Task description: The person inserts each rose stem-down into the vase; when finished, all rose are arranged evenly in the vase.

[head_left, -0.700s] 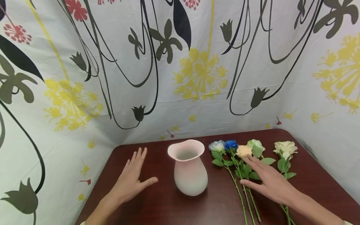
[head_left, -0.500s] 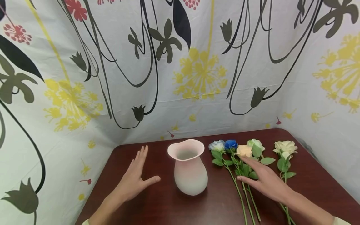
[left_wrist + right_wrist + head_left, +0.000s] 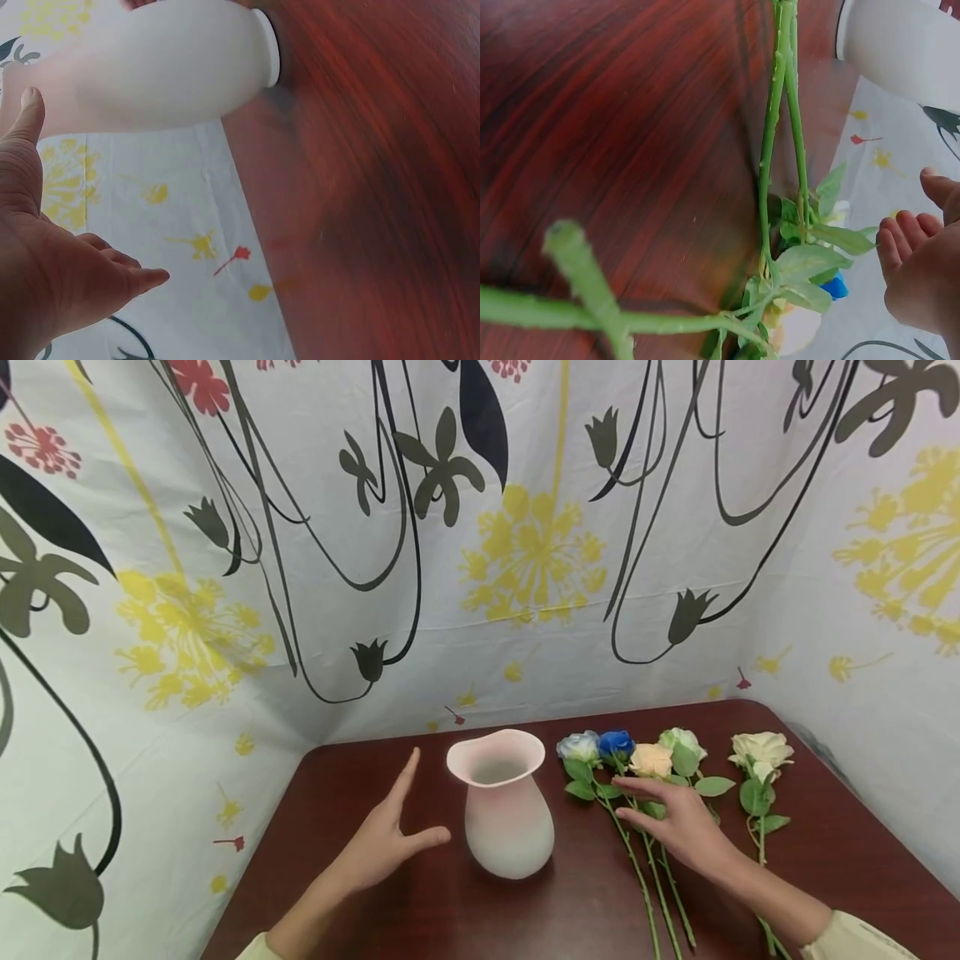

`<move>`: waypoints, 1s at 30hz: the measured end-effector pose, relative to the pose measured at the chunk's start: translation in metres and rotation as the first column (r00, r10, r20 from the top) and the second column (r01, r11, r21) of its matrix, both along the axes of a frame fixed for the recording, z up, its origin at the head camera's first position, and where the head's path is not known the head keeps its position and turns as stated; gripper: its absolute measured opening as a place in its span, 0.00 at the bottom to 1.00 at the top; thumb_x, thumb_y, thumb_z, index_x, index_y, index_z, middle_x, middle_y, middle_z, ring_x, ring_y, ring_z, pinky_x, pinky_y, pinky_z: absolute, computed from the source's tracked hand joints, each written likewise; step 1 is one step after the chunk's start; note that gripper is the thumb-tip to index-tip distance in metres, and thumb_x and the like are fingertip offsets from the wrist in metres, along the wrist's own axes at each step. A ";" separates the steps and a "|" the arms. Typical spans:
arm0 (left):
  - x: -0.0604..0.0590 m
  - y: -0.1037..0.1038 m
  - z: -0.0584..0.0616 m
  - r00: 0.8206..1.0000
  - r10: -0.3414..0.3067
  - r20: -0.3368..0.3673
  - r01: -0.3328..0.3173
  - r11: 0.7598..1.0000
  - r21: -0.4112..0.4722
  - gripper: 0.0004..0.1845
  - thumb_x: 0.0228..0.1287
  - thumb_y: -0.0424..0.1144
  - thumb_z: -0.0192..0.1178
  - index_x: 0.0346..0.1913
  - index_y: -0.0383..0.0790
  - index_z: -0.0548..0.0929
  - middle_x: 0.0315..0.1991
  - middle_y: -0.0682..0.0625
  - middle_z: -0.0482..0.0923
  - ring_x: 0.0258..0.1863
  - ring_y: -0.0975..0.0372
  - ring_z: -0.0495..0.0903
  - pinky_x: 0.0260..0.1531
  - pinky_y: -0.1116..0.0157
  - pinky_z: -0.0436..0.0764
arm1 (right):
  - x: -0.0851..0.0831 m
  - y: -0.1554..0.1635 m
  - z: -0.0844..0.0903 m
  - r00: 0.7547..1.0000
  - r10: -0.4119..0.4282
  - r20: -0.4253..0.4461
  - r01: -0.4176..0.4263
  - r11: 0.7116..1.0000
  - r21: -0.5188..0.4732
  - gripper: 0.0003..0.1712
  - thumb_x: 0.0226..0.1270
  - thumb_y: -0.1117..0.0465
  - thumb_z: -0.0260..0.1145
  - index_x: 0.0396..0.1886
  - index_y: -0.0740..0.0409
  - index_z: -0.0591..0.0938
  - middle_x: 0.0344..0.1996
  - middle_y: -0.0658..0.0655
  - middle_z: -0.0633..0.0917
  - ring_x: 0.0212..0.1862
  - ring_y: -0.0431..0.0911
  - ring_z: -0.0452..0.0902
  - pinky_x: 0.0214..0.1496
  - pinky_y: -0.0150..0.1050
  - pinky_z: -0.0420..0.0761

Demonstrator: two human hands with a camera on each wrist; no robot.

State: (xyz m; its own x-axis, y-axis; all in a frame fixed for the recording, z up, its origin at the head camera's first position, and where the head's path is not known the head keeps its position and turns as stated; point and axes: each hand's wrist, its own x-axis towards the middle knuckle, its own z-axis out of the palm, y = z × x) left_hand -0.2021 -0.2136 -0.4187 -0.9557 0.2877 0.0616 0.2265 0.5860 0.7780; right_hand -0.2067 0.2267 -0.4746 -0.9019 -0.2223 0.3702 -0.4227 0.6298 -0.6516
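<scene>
pink-and-white vase [image 3: 510,831] | upright | multicoloured roses [image 3: 651,761] | lying right of vase

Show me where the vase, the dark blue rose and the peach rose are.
Vase [image 3: 510,833], head view: front of its rounded body.
Dark blue rose [image 3: 616,745], head view: middle of its bloom.
Peach rose [image 3: 651,760], head view: petals of its bloom.

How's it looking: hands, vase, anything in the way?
Left hand empty, beside vase; right hand empty, over flower stems. Vase upright, untouched. Nothing visible between left hand and vase.
</scene>
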 end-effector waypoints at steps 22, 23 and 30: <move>-0.005 0.040 -0.020 0.983 -0.164 -0.083 0.179 0.951 0.252 0.56 0.64 0.44 0.78 0.86 0.61 0.51 0.85 0.59 0.51 0.83 0.60 0.50 0.80 0.48 0.56 | -0.025 -0.013 -0.022 0.948 0.040 0.316 -0.025 0.998 -0.052 0.31 0.62 0.69 0.80 0.63 0.77 0.80 0.51 0.71 0.88 0.46 0.58 0.89 0.41 0.46 0.89; -0.005 0.041 -0.021 0.983 -0.161 -0.086 0.178 0.952 0.251 0.56 0.64 0.44 0.79 0.86 0.60 0.52 0.85 0.58 0.51 0.83 0.60 0.51 0.79 0.47 0.57 | -0.026 -0.014 -0.023 0.947 0.035 0.319 -0.019 0.998 -0.052 0.31 0.62 0.69 0.80 0.63 0.77 0.80 0.52 0.71 0.88 0.46 0.57 0.89 0.40 0.45 0.89; -0.006 0.047 -0.026 0.984 -0.144 -0.104 0.165 0.959 0.230 0.55 0.63 0.46 0.79 0.86 0.58 0.55 0.83 0.59 0.57 0.82 0.59 0.55 0.79 0.47 0.59 | -0.027 -0.019 -0.027 0.951 -0.054 0.305 0.062 0.998 -0.017 0.26 0.62 0.71 0.78 0.59 0.75 0.83 0.48 0.69 0.89 0.41 0.54 0.88 0.36 0.44 0.88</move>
